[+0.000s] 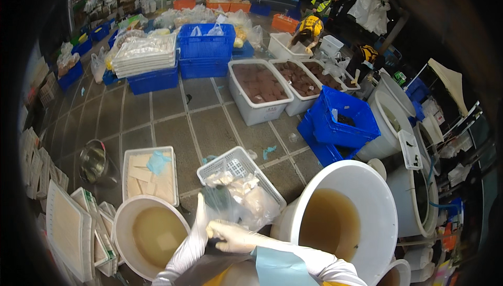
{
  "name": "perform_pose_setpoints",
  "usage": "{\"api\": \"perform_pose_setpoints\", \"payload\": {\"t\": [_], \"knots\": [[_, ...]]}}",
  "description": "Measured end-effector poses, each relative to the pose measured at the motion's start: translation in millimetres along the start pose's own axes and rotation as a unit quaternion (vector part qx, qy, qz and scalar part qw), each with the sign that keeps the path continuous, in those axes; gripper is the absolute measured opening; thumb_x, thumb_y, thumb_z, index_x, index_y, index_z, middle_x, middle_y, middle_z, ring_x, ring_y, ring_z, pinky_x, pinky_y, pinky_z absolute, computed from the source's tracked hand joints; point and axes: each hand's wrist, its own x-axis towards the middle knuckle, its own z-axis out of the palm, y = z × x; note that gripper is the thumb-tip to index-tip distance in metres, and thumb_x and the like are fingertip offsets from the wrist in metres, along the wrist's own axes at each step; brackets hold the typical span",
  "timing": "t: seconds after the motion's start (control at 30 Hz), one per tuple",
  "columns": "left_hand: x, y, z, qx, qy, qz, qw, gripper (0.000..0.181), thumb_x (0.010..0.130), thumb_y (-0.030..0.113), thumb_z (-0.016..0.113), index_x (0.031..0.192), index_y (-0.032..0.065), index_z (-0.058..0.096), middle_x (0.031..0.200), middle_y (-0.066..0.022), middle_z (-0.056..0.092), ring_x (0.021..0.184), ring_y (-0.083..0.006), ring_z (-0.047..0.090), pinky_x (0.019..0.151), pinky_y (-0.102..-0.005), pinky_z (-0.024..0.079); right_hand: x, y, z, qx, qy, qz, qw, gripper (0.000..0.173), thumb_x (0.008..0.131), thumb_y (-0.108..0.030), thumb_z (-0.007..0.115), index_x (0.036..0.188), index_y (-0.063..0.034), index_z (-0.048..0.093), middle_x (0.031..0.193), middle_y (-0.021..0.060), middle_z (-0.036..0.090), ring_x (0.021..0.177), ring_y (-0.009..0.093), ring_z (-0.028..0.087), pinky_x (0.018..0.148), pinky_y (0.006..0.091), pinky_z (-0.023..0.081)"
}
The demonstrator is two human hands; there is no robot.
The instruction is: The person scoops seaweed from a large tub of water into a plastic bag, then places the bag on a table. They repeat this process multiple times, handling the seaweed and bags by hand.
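Observation:
My left hand, in a pale glove, is raised along the near left side of a clear plastic bag. Something dark shows in or through this bag. My gloved right hand reaches across with bent fingers, closed at the bag's lower edge close to my left palm. How my left fingers grip is partly hidden. Just beyond, a grey perforated plastic basket holds clear bags of pale pieces, partly covered by the bag at my hands.
A round tub of cloudy liquid stands left, a bigger tub of brown liquid right. A white crate of pale slabs adjoins the left tub. Beyond are bins of dark brown blocks, blue crates and a bending person.

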Motion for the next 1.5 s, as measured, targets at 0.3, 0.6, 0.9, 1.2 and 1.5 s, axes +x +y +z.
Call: {"api": "perform_pose_setpoints", "payload": {"t": [0.3,0.6,0.9,1.2,1.5], "knots": [[11,-6,1,-0.024,0.0,0.112,0.993,0.074,0.082,0.055,0.044,0.125,-0.0053,0.04,0.123,-0.0275,0.047,0.111,-0.0389,0.05,0.097,-0.0482,0.04,-14,7,10,-0.043,-0.002,-0.066,0.997,0.022,0.074,0.004,0.046,0.091,-0.0081,0.052,0.081,0.009,0.053,0.076,0.027,0.055,0.069,0.032,0.045],[-33,1,3,-0.183,0.191,0.322,0.909,0.052,0.09,0.04,0.04,0.127,0.0034,0.046,0.124,-0.018,0.052,0.11,-0.0335,0.051,0.099,-0.0485,0.038,-17,12,16,0.151,0.053,0.072,0.984,0.017,0.082,0.006,0.054,0.095,-0.0059,0.058,0.076,-0.0048,0.043,0.067,0.003,0.039,0.063,0.0179,0.036],[-94,96,-6,-0.101,0.092,0.35,0.927,0.034,0.086,0.02,0.046,0.114,0.0007,0.052,0.116,-0.0189,0.055,0.107,-0.0329,0.054,0.093,-0.0494,0.044,45,10,22,0.275,0.098,0.023,0.956,0.024,0.078,0.005,0.057,0.099,-0.0062,0.06,0.087,-0.0031,0.056,0.081,0.007,0.051,0.076,0.0213,0.041],[-42,82,31,0.03,0.095,0.202,0.974,0.03,0.09,0.022,0.047,0.111,0.0037,0.054,0.108,-0.0151,0.058,0.1,-0.0272,0.056,0.086,-0.0438,0.046,92,22,40,0.056,-0.088,-0.05,0.993,0.024,0.072,-0.001,0.053,0.095,-0.0038,0.059,0.087,0.0085,0.061,0.082,0.019,0.057,0.073,0.0321,0.046],[28,58,80,0.156,0.035,0.026,0.987,0.025,0.09,0.022,0.047,0.107,0.0058,0.056,0.099,-0.0119,0.06,0.093,-0.0251,0.058,0.08,-0.04,0.048,61,69,0,0.13,0.223,-0.029,0.966,0.027,0.075,-0.002,0.05,0.101,-0.0047,0.057,0.09,0.0121,0.059,0.085,0.026,0.057,0.073,0.0356,0.047]]}}
